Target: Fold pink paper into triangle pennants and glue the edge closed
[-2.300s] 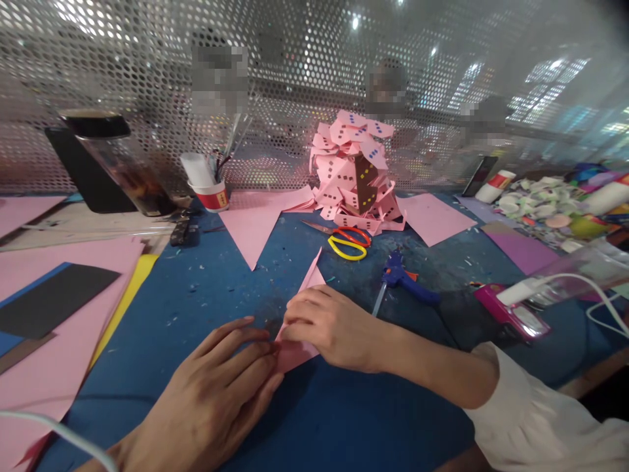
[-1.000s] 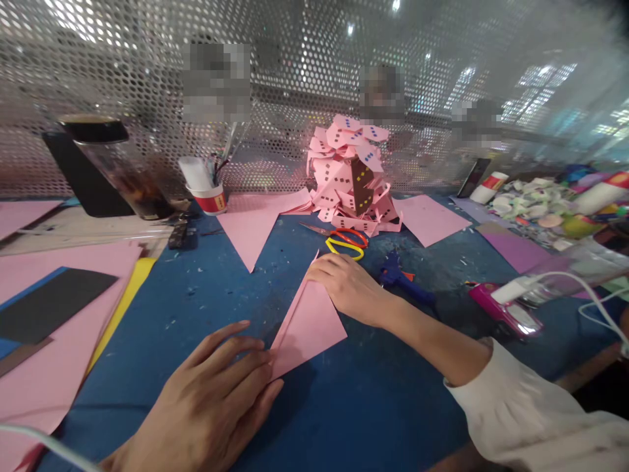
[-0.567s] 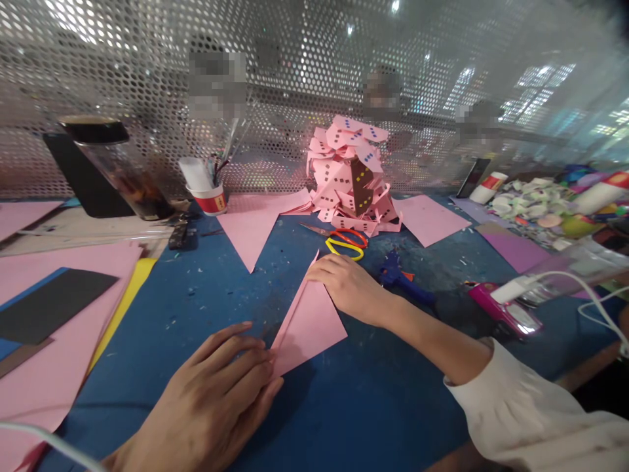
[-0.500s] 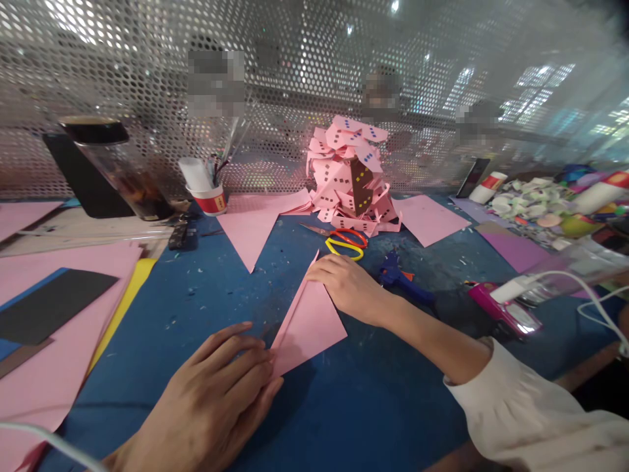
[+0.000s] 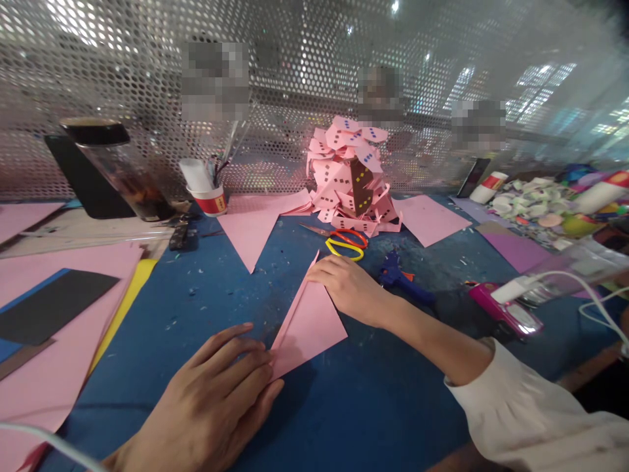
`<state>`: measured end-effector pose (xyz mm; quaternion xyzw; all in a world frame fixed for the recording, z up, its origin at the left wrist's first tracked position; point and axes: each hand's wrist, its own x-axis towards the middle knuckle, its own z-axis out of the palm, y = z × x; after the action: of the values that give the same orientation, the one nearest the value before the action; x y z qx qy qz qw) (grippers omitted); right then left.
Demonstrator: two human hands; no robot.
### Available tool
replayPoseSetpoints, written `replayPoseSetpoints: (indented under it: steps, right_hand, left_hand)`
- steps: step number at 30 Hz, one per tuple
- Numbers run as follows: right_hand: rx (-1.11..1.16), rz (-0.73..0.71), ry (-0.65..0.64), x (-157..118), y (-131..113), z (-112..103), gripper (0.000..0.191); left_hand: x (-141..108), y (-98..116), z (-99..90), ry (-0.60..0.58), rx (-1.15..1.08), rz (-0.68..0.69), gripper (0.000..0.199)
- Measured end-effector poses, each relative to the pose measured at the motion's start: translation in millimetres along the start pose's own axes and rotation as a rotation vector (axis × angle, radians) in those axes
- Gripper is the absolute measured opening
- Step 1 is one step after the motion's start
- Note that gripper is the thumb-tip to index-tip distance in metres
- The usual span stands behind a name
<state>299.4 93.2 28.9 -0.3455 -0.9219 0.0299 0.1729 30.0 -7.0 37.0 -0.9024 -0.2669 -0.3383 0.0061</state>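
Note:
A pink paper sheet [image 5: 309, 326] with a narrow fold along its left edge lies on the blue table [image 5: 373, 413]. My right hand [image 5: 348, 288] is closed on the sheet's upper end, fingertips pressed over the fold. At the lower left corner, my left hand [image 5: 216, 387] touches the paper with its fingertips, the fingers somewhat spread and the thumb beside the corner. Just beyond my right hand are scissors [image 5: 346, 244] with red and yellow handles. A blue glue gun [image 5: 405, 278] lies to the right of them.
Behind stands a pile of folded pink pieces with dots [image 5: 339, 187]. Pink sheets [image 5: 250, 226] flank it. A paper cup [image 5: 209, 198], a dark-lidded jar [image 5: 130, 170] and stacked papers [image 5: 105, 275] are left; a magenta tool [image 5: 506, 311] and white scraps [image 5: 523, 203] are right.

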Motion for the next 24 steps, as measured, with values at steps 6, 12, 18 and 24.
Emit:
replayPoseSetpoints:
  steps: [6,12,18,24]
  right_hand:
    - [-0.014,0.000,-0.009,0.0,-1.6,-0.4,0.033]
    - [-0.045,-0.001,-0.018,0.0,-4.6,-1.6,0.034]
    - [-0.087,-0.027,-0.015,0.3,-6.4,-2.4,0.033]
    - [-0.113,-0.081,0.023,0.1,-6.0,-0.4,0.033]
  left_hand:
    - [1.2,-0.4,-0.1,-0.001,-0.001,0.002,0.013]
    - [0.2,0.6,0.6,0.007,0.000,-0.010,0.014]
    - [-0.8,0.2,2.0,0.009,0.010,-0.026,0.015]
    - [-2.5,-0.6,1.8,-0.004,-0.003,-0.036,0.015]
